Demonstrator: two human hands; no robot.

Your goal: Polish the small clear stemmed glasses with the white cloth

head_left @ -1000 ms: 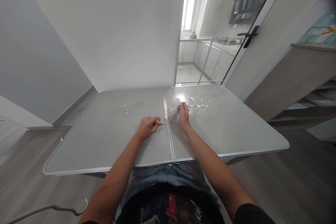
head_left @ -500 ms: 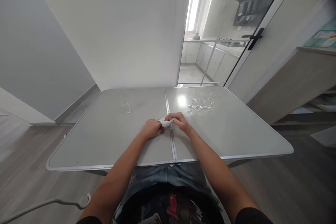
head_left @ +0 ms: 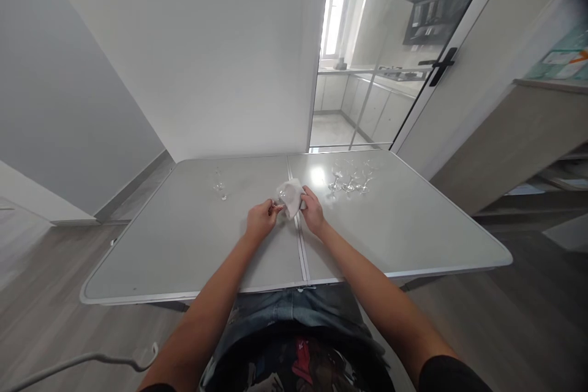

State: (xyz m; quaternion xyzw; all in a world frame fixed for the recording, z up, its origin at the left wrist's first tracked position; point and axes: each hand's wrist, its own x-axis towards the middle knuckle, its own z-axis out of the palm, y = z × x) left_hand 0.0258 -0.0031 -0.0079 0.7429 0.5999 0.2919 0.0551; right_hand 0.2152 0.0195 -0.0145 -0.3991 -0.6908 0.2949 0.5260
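the person's left hand (head_left: 260, 220) is resting its wrist low over the surface (head_left: 404, 226), its fingers (head_left: 272, 207) pinching tightly together on the narrow stem end of a clear stemmed glass (head_left: 283, 195), with no gap showing. the glass is tilting sideways between the two hands, its bowl pointing away from the left hand and lying against a white cloth (head_left: 294, 203). the right hand (head_left: 313, 213) is gripping the far side of that cloth, its fingers (head_left: 309, 195) bending around the edge with the thumb side pressing against it. how deeply the cloth is reaching into the bowl, the picture is not showing clearly enough to tell

both hands are working near the metal strip (head_left: 301, 251) that is running down the middle of the surface. to the right, near the far edge, three more clear glasses (head_left: 351, 184) are standing close together in a row, well apart from the right hand. on the left side another clear glass (head_left: 220, 186) is sitting alone, its outline too faint for telling how it is standing. a bright reflection (head_left: 316, 175) is shining just left of the row, and a grey hose (head_left: 92, 357) is curving above the floor (head_left: 50, 282) at lower left
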